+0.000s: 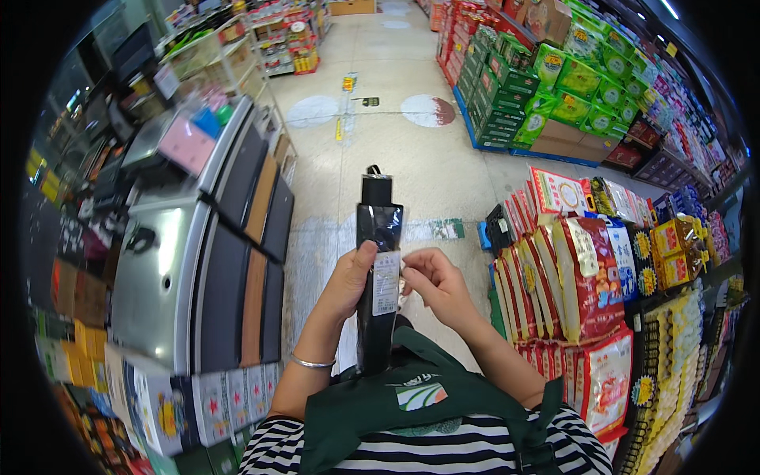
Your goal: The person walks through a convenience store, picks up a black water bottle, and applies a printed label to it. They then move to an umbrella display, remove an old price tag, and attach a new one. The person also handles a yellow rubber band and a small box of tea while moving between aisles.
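My left hand [354, 274] grips a long black packaged item [378, 225], which looks like a folded umbrella, with its thumb lying on the front. The item stands upright before my chest, its black end with a small wrist loop pointing away from me. Shiny plastic wraps it, and a white printed label [386, 284] is stuck on its face. My right hand [436, 284] is beside the label's right edge, with thumb and forefinger drawn close together. Whether those fingertips pinch the wrapping is too small to tell.
A metal-topped checkout counter [163, 285] stands at my left, with cartons [208, 404] below its near end. Stacked bagged goods [570, 279] and egg trays [665, 356] rise at my right. Further off, green boxes [499, 89] sit on a blue pallet. A tiled aisle [368, 160] runs ahead.
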A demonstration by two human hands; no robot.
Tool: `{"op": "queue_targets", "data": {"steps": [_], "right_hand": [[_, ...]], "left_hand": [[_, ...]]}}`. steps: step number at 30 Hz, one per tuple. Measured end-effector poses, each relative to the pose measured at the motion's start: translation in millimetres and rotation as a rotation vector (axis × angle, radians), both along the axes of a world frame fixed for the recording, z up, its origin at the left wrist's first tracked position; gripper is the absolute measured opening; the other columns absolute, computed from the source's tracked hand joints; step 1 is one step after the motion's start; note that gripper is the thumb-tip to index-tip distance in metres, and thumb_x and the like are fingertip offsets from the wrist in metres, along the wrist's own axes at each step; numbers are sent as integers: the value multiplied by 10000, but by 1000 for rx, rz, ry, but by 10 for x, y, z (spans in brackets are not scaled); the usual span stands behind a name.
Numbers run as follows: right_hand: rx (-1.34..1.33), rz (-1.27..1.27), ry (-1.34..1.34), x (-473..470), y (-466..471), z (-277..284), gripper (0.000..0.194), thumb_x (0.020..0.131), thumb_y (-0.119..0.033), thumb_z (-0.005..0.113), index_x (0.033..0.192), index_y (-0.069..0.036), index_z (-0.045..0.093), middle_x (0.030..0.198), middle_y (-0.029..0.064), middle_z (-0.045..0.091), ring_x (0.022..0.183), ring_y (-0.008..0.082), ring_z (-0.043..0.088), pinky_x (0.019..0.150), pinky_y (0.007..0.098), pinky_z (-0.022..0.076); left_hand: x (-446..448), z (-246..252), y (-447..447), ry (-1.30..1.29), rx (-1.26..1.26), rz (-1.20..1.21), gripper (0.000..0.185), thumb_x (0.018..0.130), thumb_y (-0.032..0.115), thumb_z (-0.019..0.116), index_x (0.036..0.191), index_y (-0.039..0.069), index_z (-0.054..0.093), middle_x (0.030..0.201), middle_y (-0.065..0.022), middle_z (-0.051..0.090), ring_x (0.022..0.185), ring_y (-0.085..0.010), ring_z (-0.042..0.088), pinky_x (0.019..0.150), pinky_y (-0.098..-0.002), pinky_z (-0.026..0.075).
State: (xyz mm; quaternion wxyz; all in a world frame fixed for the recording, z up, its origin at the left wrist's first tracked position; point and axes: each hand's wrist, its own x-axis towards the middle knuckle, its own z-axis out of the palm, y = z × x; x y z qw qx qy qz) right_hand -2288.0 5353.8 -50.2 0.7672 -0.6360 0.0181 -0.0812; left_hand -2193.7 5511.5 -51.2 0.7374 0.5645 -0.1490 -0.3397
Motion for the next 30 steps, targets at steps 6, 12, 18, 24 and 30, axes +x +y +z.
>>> {"op": "queue_targets", "data": {"steps": [6, 12, 18, 24, 30], "right_hand": [[-666, -102, -377, 2411, -1030, 226, 235, 873, -46, 672, 1107, -28, 648, 867, 114, 655, 679, 214, 652, 608, 296, 527], [-1317, 109, -529, 4680, -2041, 435, 234, 814, -40, 662, 1048, -38, 658, 800, 111, 647, 671, 250, 674, 550, 332, 538], [-1590, 212, -778, 7083, -2916, 332, 207, 796, -91, 602, 979, 3, 573, 878, 122, 611, 649, 247, 655, 506, 338, 527], [-1268, -85, -472, 8933, -4176, 191, 128, 769, -13, 671, 878, -22, 604, 782, 86, 571, 676, 199, 607, 517, 308, 494], [-677, -101, -296, 10969, -5347, -68, 90, 777, 42, 632, 819, -26, 591, 921, 44, 479, 765, 111, 493, 627, 210, 406]], "left_hand": [[2145, -120, -945, 72, -51, 61, 795, 923, 719, 393, 1190, -6, 581, 1032, -101, 658, 914, -160, 634, 798, -287, 522], [4081, -249, -1767, 163, -142, 66, 674, 990, 571, 444, 1346, -1, 457, 1191, -73, 589, 1046, -147, 569, 911, -290, 476], [6432, -532, -2586, -70, 203, 55, 482, 1036, 488, 406, 1197, 63, 566, 1102, -46, 587, 970, -115, 543, 898, -293, 454], [8502, -470, -4143, 27, 1, 14, 604, 962, 586, 519, 1136, 8, 541, 979, -30, 557, 858, -89, 494, 695, -256, 447], [10670, -723, -5304, 115, -197, -184, 610, 957, 642, 465, 1062, 52, 574, 852, -8, 573, 716, -87, 539, 599, -260, 465]]}}
